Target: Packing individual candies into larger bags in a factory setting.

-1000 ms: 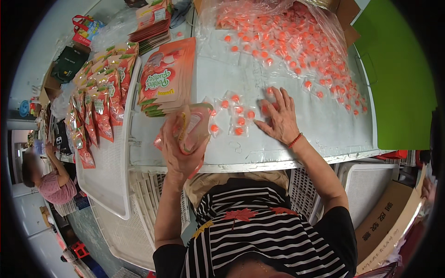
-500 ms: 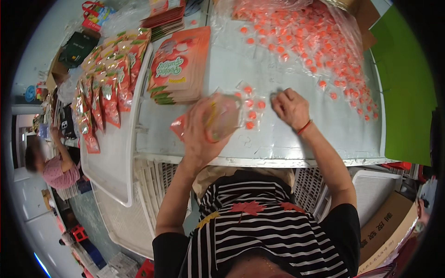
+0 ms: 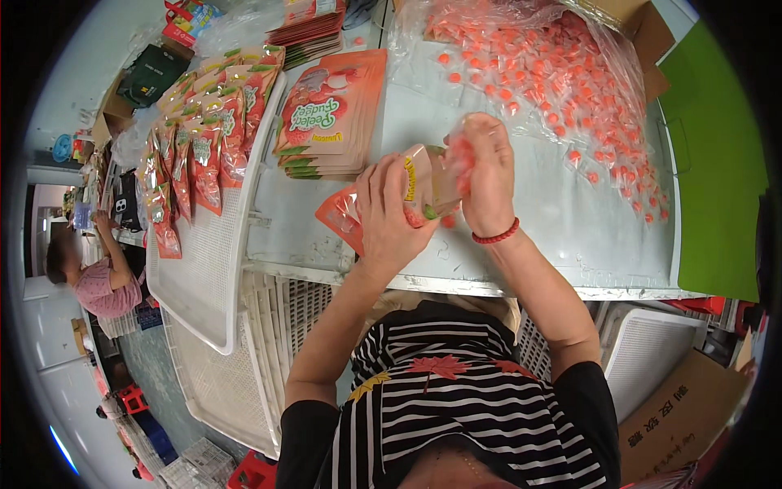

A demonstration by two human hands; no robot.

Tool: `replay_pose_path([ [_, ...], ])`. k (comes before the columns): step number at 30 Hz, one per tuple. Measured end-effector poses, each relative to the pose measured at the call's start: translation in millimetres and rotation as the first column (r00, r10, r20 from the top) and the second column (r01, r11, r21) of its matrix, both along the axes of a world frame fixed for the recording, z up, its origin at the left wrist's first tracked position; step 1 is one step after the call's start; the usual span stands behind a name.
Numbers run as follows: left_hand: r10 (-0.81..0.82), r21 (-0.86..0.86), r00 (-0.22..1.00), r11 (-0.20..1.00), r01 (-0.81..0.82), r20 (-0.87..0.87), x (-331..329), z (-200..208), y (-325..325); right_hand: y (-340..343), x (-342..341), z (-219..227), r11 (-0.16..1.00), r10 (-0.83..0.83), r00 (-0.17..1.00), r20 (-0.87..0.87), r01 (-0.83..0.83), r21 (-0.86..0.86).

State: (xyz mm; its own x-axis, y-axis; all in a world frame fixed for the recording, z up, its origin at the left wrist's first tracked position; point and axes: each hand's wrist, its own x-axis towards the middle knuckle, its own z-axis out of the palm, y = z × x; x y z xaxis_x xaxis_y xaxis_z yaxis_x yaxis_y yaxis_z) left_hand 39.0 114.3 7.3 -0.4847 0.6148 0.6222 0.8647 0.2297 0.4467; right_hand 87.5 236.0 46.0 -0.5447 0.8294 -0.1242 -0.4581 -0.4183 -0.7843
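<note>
My left hand (image 3: 389,213) is wrapped around a printed pouch (image 3: 420,178) held tilted over the table, its mouth turned to the right. Its red-orange end (image 3: 339,218) shows on the other side of my hand. At the mouth, my right hand (image 3: 492,171), with a red cord bracelet, has its fingers curled around several small wrapped orange-red candies (image 3: 461,160). They are blurred, and I cannot tell whether any are inside the pouch. One wrapped candy (image 3: 448,221) shows on the table below my hands. Behind my left hand lies a stack of flat pouches (image 3: 330,114).
A big heap of wrapped candies (image 3: 562,90) spills from a clear plastic bag at the far right. Filled pouches (image 3: 204,155) lie on a white tray (image 3: 195,269) at left. More flat pouches (image 3: 305,37) are stacked behind. Another person (image 3: 102,277) works at far left.
My right hand has moved left and up from the table to the pouch mouth, with candies now in it. The small candy group beside the pouch is mostly gone from the table. The pouch has turned slightly.
</note>
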Motion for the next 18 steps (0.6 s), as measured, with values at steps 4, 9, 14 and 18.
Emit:
replay_pose_path([
  [4, 0.031, -0.05, 0.999, 0.998, -0.033, -0.034, 0, -8, -3, -3, 13, -14, 0.969, 0.155, 0.955, 0.252, -0.197, 0.151],
  [9, 0.001, -0.051, 0.999, 0.999, -0.004, -0.045, 2, -21, 1, 4, 20, -42, 0.905, 0.193, 0.842, 0.504, -0.352, 0.24],
  [14, -0.035, -0.046, 0.998, 0.998, 0.032, -0.048, 1, -24, 7, 6, 22, -22, 0.716, 0.135, 0.72, 0.681, -0.546, 0.435],
  [18, -0.119, -0.076, 0.992, 0.99, 0.121, 0.034, -1, -10, 12, 17, 14, -18, 0.319, 0.107, 0.782, 0.614, -0.612, 0.724],
])
